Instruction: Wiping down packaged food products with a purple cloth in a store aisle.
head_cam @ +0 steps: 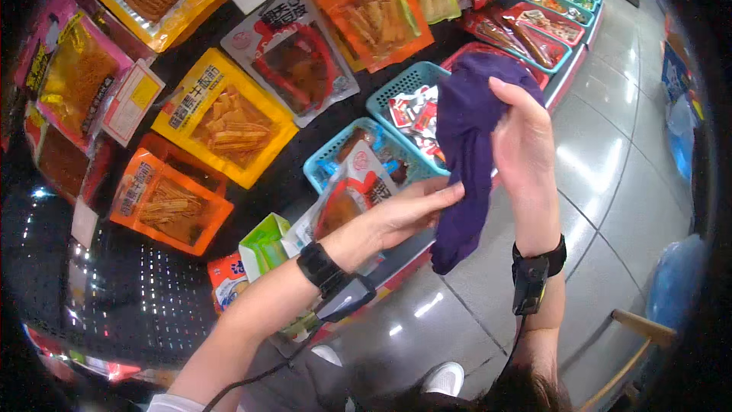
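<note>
A dark purple cloth (466,154) hangs folded between my two hands, above the edge of a snack display. My left hand (412,209) pinches its lower left side, thumb in front and fingers partly hidden. My right hand (523,131) grips the upper right side, with the thumb raised over the fabric. Directly behind the cloth is a turquoise plastic basket (394,91) of small wrapped snacks. Closer to my left forearm, another turquoise basket (320,157) holds packets, and a silver-and-red food pouch (360,183) leans at its front.
Snack pouches hang on the black rack, among them a yellow one (226,120) and an orange one (171,200). A green open carton (266,240) stands below my left forearm. More baskets (549,23) line the shelf. A wooden-framed object (643,326) stands on the tiled floor (606,200).
</note>
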Action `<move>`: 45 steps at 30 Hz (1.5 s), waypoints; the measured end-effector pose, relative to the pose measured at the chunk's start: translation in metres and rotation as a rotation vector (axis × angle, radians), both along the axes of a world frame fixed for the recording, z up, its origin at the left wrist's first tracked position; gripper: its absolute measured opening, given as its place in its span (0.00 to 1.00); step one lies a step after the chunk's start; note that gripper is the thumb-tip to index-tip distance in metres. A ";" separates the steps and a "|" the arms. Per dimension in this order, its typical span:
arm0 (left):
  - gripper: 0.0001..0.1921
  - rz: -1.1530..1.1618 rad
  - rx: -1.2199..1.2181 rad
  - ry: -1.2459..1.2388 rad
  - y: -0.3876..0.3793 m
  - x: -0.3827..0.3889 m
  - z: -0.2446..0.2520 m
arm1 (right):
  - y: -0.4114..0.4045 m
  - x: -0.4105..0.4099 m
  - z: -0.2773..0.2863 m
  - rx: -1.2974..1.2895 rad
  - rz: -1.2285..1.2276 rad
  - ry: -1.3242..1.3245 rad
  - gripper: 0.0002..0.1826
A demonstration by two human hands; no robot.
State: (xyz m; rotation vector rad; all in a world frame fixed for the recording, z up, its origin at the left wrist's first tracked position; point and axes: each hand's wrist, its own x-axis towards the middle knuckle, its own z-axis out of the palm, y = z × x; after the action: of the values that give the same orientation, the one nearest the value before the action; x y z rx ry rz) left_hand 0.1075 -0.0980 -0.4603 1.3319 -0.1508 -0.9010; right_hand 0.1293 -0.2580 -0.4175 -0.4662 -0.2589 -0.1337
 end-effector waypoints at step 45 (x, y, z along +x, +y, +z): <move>0.13 0.259 -0.346 -0.630 -0.042 0.073 0.102 | -0.137 0.005 -0.034 -0.561 -0.073 -0.675 0.16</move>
State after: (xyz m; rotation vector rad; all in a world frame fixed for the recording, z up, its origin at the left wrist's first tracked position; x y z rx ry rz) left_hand 0.1800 -0.1404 -0.3587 1.2321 -0.5811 -0.1995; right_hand 0.1345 -0.3947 -0.4518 -0.9840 -0.9559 -0.2916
